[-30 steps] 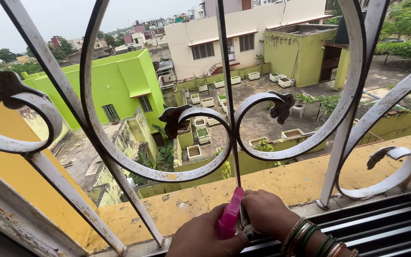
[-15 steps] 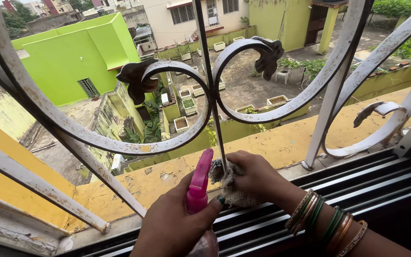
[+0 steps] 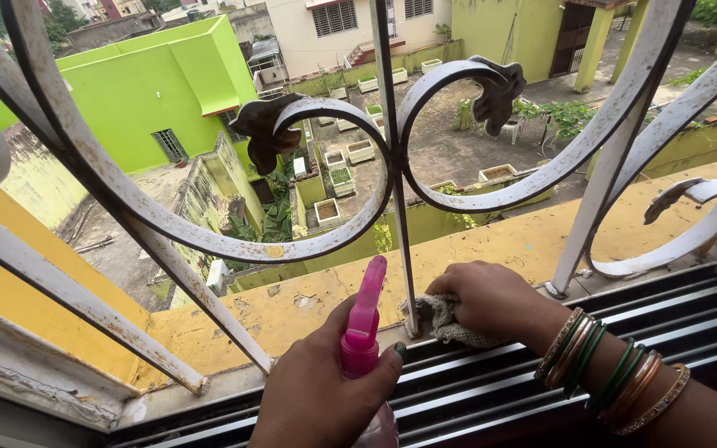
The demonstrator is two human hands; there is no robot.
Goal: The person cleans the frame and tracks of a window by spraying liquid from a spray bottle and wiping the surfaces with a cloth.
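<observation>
My left hand [image 3: 319, 388] grips a spray bottle with a pink nozzle head [image 3: 363, 323], held upright in front of the window sill. My right hand [image 3: 485, 299], with several bangles on the wrist, presses a grey-green cloth [image 3: 441, 319] against the foot of a thin vertical bar [image 3: 398, 207] of the white scrolled window grille [image 3: 168, 232]. The cloth rests where the bar meets the sill, just above the dark sliding window track [image 3: 491, 390].
A yellow outer ledge [image 3: 292, 307] runs beyond the grille. A grey window frame corner [image 3: 10, 390] is at the lower left. Far below lie a green building [image 3: 134, 99], rooftops and a yard with planter boxes [image 3: 350, 158].
The view has tilted downward and drawn closer. My left hand has brought the spray bottle up into clear view, and my right hand with the cloth has settled at the bar's foot.
</observation>
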